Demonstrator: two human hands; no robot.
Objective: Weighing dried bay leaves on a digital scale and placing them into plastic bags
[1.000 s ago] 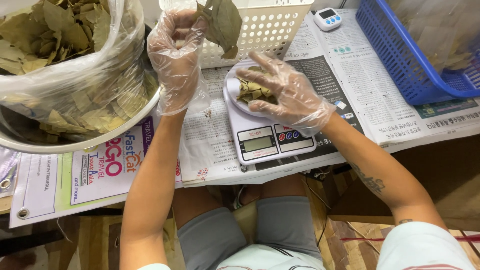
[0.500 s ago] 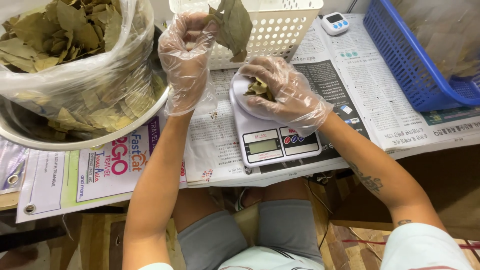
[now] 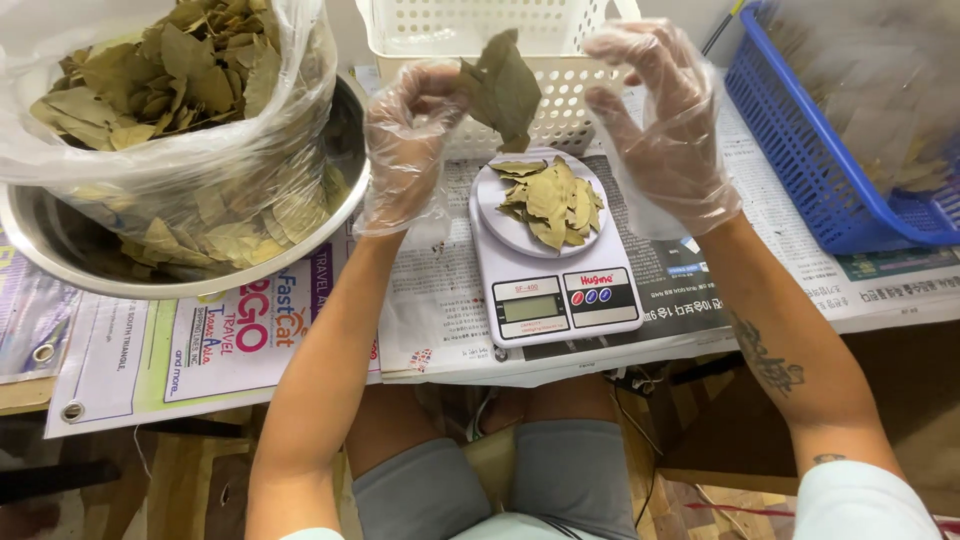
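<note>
Head view, left hand: the left hand [image 3: 405, 150], in a clear plastic glove, is raised above the tabletop with fingers curled and the tips pinched on a large dried olive-green leaf [image 3: 503, 88].
Head view, the leaf: held upright in the air, above the far rim of the scale's plate and in front of the white basket.
Head view, right hand: the right hand [image 3: 662, 125], gloved the same way, hovers just beside the leaf with fingers spread and slightly bent, gripping nothing; whether a fingertip touches the leaf cannot be told.
Head view, scale: a small white digital kitchen scale with a round plate [image 3: 548, 262] sits near the front edge of the tabletop, between the two forearms, on spread sheets of newspaper [image 3: 430, 300].
Head view, on the plate: a loose heap of dried green-yellow leaves [image 3: 552, 203] covers the plate's middle.
Head view, left side of the tabletop: a wide steel bowl [image 3: 215, 285] holds a clear plastic bag packed with dried leaves [image 3: 165, 90].
Head view, far edge: a white perforated plastic basket [image 3: 470, 30] stands behind the scale.
Head view, right far corner: a blue plastic crate [image 3: 820, 170] stands well apart from the scale.
</note>
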